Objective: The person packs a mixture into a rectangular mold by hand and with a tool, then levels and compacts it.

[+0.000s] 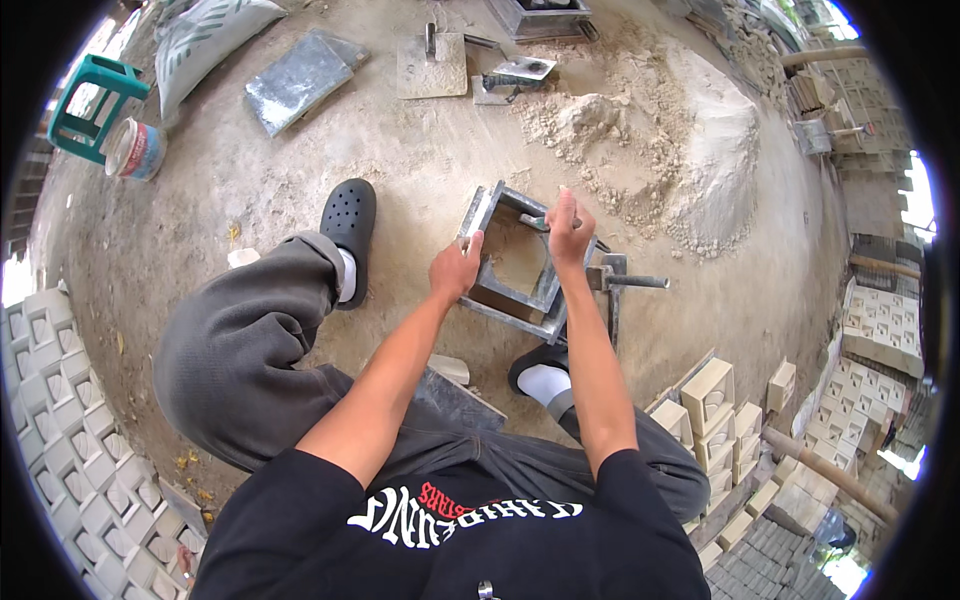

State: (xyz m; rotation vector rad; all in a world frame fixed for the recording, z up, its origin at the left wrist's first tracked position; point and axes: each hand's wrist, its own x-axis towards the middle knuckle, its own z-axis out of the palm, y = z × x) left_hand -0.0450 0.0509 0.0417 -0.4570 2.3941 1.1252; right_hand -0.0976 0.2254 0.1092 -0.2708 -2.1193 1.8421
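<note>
A square grey metal mould [482,310] lies on the ground between my feet, tilted a little in the view, with sandy brown inner faces. My left hand [457,267] is closed on the mould's left edge, thumb on top. Over its far right corner, my right hand [570,230] is closed in a fist around a small tool [535,222]. Only a short greyish-green part of that tool shows, reaching into the mould's opening; its kind I cannot make out. A metal bar handle [640,281] sticks out to the right of the mould.
Pale powder heaps [715,150] lie at the far right. Beyond the mould are a square board [430,75], a trowel-like metal tool [525,68] and grey plates [305,80]. A green stool [95,105] and bucket [135,150] stand far left. Moulded blocks [708,390] stack near right.
</note>
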